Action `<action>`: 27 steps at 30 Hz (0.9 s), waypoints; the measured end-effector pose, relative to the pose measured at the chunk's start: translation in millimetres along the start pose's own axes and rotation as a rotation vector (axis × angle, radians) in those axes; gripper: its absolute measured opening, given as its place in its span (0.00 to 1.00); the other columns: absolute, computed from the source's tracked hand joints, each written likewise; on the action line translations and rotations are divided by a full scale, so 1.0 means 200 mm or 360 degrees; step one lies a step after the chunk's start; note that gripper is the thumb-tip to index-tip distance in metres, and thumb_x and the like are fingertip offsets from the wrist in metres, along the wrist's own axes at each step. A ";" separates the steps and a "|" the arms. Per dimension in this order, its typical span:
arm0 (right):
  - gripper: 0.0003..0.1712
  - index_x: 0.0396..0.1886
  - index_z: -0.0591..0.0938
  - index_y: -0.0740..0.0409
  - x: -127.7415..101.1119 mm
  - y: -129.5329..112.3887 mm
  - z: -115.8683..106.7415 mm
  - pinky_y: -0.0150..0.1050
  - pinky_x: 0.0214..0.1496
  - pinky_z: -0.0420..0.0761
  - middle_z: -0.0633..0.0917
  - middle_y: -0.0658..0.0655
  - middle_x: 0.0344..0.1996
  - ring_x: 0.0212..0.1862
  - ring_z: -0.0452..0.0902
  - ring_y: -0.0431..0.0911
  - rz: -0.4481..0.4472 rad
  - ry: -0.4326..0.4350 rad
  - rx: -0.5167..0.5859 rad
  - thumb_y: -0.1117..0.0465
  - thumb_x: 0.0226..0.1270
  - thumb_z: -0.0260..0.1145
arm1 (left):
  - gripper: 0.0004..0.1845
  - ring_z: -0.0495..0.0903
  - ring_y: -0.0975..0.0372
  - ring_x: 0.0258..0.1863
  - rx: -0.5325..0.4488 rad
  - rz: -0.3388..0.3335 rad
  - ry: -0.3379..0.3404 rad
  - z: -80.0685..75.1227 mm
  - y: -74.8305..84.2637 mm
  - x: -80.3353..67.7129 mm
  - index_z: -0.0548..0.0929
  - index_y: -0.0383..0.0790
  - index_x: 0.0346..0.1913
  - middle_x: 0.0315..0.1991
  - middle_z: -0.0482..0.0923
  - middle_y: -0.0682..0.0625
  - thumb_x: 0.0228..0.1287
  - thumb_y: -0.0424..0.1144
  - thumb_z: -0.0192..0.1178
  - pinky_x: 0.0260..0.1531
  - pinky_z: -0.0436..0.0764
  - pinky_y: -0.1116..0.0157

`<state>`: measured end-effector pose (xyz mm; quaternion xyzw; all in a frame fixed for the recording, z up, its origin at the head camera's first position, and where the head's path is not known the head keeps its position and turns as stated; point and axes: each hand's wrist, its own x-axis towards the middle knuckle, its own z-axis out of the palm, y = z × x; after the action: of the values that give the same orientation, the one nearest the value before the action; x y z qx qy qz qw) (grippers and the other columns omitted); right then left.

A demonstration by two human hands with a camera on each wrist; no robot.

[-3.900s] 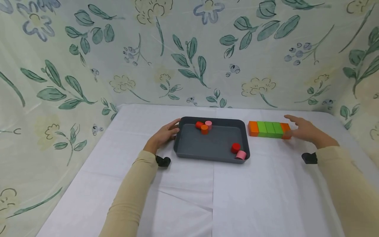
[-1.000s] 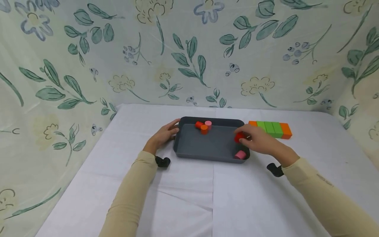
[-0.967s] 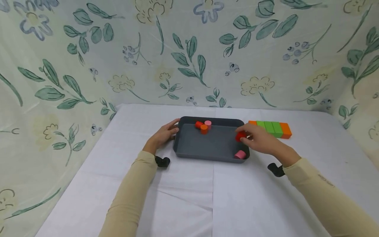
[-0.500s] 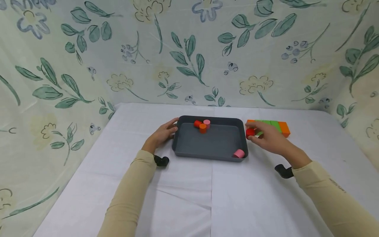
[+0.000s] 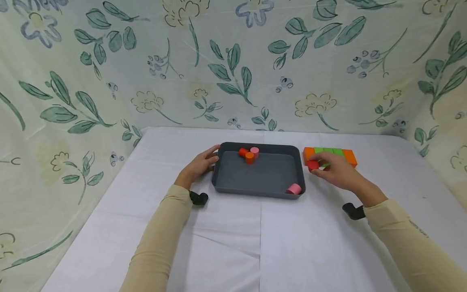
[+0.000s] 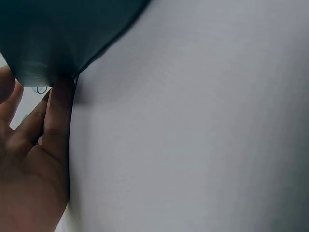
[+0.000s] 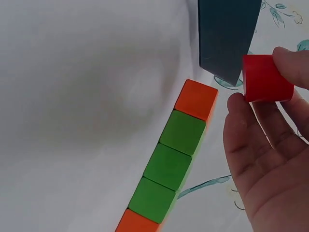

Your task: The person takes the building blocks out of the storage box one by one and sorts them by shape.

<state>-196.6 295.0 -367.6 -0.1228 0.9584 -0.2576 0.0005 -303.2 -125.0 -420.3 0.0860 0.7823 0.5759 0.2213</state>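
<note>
Right hand (image 5: 337, 172): pinches red cylinder (image 5: 313, 164) above row of blocks (image 5: 330, 156), at 3 o'clock of grey tray (image 5: 222, 172). Left hand (image 5: 198, 166): fingers straight, pressed against tray's 9 o'clock wall. Risk: slack pinch drops cylinder, which could roll or knock row askew.

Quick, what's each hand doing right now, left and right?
Left hand: open, fingers resting against the end of the grey tray.
Right hand: closed on the red cylinder, pinched in front of the block row.
</note>
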 end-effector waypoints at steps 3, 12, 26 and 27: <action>0.22 0.59 0.78 0.65 0.00 0.02 0.00 0.58 0.55 0.84 0.82 0.66 0.53 0.52 0.79 0.59 0.0034 -0.0010 0.0008 0.66 0.66 0.67 | 0.31 0.56 0.50 0.79 0.0001 0.0004 -0.0003 0.00 0.00 0.00 0.55 0.60 0.78 0.80 0.52 0.46 0.78 0.39 0.48 0.76 0.65 0.50; 0.25 0.62 0.76 0.67 0.02 0.09 0.05 0.60 0.58 0.82 0.82 0.69 0.53 0.52 0.79 0.62 0.0153 -0.0044 0.0011 0.64 0.67 0.67 | 0.31 0.55 0.51 0.79 0.0008 0.0008 -0.0007 0.00 0.00 0.00 0.55 0.60 0.78 0.80 0.52 0.46 0.78 0.40 0.48 0.76 0.66 0.50; 0.23 0.61 0.77 0.66 0.03 0.11 0.12 0.58 0.58 0.83 0.83 0.68 0.53 0.54 0.80 0.62 0.0145 -0.0119 0.0021 0.66 0.66 0.65 | 0.31 0.56 0.51 0.79 0.0002 -0.0001 -0.0005 -0.01 0.00 -0.01 0.56 0.61 0.78 0.80 0.52 0.47 0.78 0.40 0.49 0.76 0.65 0.50; 0.23 0.60 0.77 0.66 0.03 0.11 0.12 0.58 0.58 0.84 0.83 0.68 0.52 0.53 0.80 0.61 0.0145 -0.0126 0.0018 0.67 0.66 0.65 | 0.31 0.56 0.51 0.79 0.0003 -0.0001 -0.0004 -0.01 0.00 -0.01 0.56 0.61 0.78 0.80 0.52 0.47 0.78 0.40 0.49 0.76 0.65 0.50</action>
<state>-206.5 300.6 -399.7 -0.0890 0.9608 -0.2576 0.0508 -302.5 -127.4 -420.0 0.0867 0.7825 0.5752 0.2224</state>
